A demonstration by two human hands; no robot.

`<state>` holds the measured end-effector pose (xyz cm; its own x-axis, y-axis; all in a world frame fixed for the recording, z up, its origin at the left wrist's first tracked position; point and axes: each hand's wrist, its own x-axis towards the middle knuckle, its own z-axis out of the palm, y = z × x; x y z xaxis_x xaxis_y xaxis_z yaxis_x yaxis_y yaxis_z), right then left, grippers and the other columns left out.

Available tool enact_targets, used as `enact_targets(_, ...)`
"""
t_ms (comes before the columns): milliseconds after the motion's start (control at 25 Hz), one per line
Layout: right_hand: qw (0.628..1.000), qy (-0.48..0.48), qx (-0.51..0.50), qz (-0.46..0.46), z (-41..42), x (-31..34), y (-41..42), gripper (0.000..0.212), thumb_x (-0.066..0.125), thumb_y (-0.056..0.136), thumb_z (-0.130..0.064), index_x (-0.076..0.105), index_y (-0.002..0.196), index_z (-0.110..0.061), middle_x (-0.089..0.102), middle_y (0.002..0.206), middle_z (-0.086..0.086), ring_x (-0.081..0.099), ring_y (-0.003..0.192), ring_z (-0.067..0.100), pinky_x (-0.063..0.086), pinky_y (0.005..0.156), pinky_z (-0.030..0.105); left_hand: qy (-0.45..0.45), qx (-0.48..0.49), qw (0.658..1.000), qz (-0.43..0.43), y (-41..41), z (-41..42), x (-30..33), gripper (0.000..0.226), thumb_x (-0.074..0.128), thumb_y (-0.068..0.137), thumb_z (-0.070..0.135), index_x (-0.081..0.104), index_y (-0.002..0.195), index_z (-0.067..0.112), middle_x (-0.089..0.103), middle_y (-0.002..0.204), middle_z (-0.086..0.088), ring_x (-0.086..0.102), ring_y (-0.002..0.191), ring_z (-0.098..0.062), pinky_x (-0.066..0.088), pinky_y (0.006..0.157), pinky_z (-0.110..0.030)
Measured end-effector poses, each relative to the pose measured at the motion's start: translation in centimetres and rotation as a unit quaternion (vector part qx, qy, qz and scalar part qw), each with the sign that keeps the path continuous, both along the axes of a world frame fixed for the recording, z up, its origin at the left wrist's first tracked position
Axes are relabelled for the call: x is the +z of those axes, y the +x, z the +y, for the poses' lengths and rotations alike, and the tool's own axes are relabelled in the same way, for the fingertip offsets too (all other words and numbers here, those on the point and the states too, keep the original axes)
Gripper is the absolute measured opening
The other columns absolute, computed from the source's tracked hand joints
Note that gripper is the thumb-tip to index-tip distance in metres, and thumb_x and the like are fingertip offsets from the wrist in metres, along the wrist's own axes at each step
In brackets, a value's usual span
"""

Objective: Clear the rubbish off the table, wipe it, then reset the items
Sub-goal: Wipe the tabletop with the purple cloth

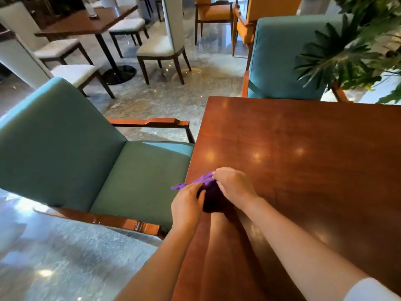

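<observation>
A bunched purple cloth [210, 187] lies at the left edge of the glossy brown wooden table [303, 153]. My left hand [187, 205] grips its near left side, right at the table's edge. My right hand [233, 185] presses down on the cloth from the right, fingers curled over its top. A small purple corner [177, 187] sticks out past the edge, over the chair seat. Most of the cloth is hidden between the two hands.
A teal armchair [86, 153] with wooden arms stands tight against the table's left side. A second teal chair [288, 59] faces the far edge. A leafy plant [355, 46] overhangs the far right corner. Other tables and chairs stand beyond on the marble floor.
</observation>
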<state>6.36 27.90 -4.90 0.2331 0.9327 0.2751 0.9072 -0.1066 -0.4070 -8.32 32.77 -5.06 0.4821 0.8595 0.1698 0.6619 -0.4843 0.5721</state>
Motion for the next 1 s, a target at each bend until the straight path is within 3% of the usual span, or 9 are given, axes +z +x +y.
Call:
enact_targets(80, 1.0, 0.004, -0.026, 0.013, 0.7, -2.5, 0.1, 0.021, 0.044, 0.071, -0.012, 0.063, 0.061, -0.01, 0.069, 0.067, 0.008, 0.068, 0.068, 0.026, 0.054, 0.048, 0.028, -0.012, 0.014, 1.0, 0.0, 1.3, 0.4, -1.4, 0.022, 0.062, 0.085, 0.012, 0.069, 0.105, 0.015, 0.071, 0.106, -0.001, 0.064, 0.096, -0.021, 0.041, 0.07, -0.024)
enact_targets(200, 0.999, -0.016, -0.05, 0.011, 0.6, -5.0, -0.1, 0.012, 0.071, 0.06, -0.003, 0.064, 0.059, -0.012, 0.07, 0.066, 0.003, 0.068, 0.065, 0.022, 0.05, 0.044, 0.023, -0.008, 0.008, 1.0, 0.01, 2.2, 0.8, -3.5, 0.017, 0.062, 0.083, 0.007, 0.07, 0.098, 0.011, 0.072, 0.101, -0.003, 0.064, 0.093, -0.022, 0.04, 0.069, -0.024)
enact_targets(280, 0.998, -0.038, -0.042, 0.0, 0.3, -6.3, -0.3, 0.024, 0.084, 0.054, -0.006, 0.071, 0.073, -0.01, 0.074, 0.083, 0.005, 0.07, 0.079, 0.022, 0.056, 0.058, 0.028, -0.016, 0.006, 1.0, 0.025, 2.2, 1.0, -4.6, 0.021, 0.062, 0.085, 0.01, 0.069, 0.105, 0.011, 0.07, 0.109, -0.003, 0.063, 0.101, -0.021, 0.04, 0.075, -0.023)
enact_targets(360, 0.997, -0.066, -0.035, -0.009, -0.2, -7.6, -0.2, 0.039, 0.085, 0.059, -0.012, 0.071, 0.095, -0.006, 0.072, 0.103, 0.01, 0.067, 0.097, 0.025, 0.057, 0.074, 0.036, -0.027, -0.007, 0.999, 0.043, 2.1, 1.3, -5.5, 0.026, 0.063, 0.085, 0.011, 0.066, 0.111, 0.01, 0.067, 0.116, -0.006, 0.06, 0.109, -0.022, 0.042, 0.083, -0.025)
enact_targets(440, 0.994, -0.105, -0.037, -0.014, -0.2, -8.2, -0.2, 0.05, 0.078, 0.071, -0.019, 0.062, 0.117, -0.006, 0.062, 0.124, 0.01, 0.056, 0.117, 0.026, 0.052, 0.089, 0.042, 0.0, -0.049, 0.995, 0.087, 2.2, 1.8, -6.3, 0.033, 0.063, 0.084, 0.015, 0.063, 0.116, 0.009, 0.063, 0.122, -0.01, 0.057, 0.116, -0.027, 0.045, 0.092, -0.038)
enact_targets(520, 0.988, -0.148, -0.041, -0.02, 0.0, -8.3, -0.2, 0.056, 0.056, 0.09, -0.026, 0.036, 0.14, -0.011, 0.035, 0.149, 0.005, 0.029, 0.138, 0.021, 0.03, 0.11, 0.042, 0.037, -0.081, 0.979, 0.181, 2.5, 2.5, -7.0, 0.043, 0.051, 0.086, 0.03, 0.056, 0.126, 0.016, 0.056, 0.132, -0.012, 0.051, 0.123, -0.029, 0.04, 0.096, -0.055)
enact_targets(640, 0.977, -0.2, -0.033, -0.061, 0.2, -8.5, 0.4, 0.057, 0.029, 0.099, -0.036, 0.003, 0.147, -0.02, 0.001, 0.157, -0.003, -0.001, 0.143, 0.015, 0.004, 0.115, 0.039, -0.002, -0.111, 0.949, 0.295, 2.4, 3.2, -7.5, 0.054, 0.024, 0.093, 0.045, 0.019, 0.145, 0.033, 0.015, 0.156, -0.007, 0.015, 0.143, -0.023, 0.014, 0.108, -0.061)
enact_targets(720, 0.97, -0.227, -0.033, -0.078, 0.3, -8.7, 0.8, 0.057, 0.023, 0.099, -0.04, -0.003, 0.147, -0.023, -0.005, 0.157, -0.004, -0.006, 0.143, 0.015, 0.001, 0.115, 0.042, -0.023, -0.124, 0.939, 0.321, 2.4, 3.6, -7.7, 0.054, 0.019, 0.095, 0.047, 0.0, 0.146, 0.038, -0.005, 0.158, -0.003, -0.004, 0.144, -0.019, 0.001, 0.111, -0.058)
enact_targets(1000, 0.954, -0.28, -0.04, -0.097, 0.7, -6.5, 0.6, 0.058, 0.025, 0.098, -0.045, 0.004, 0.148, -0.024, 0.002, 0.158, 0.0, -0.002, 0.144, 0.018, 0.004, 0.113, 0.052, -0.072, -0.163, 0.91, 0.375, 3.1, 4.4, -5.8, 0.058, 0.02, 0.096, 0.051, -0.008, 0.145, 0.037, -0.015, 0.157, -0.003, -0.013, 0.143, -0.018, -0.001, 0.113, -0.056)
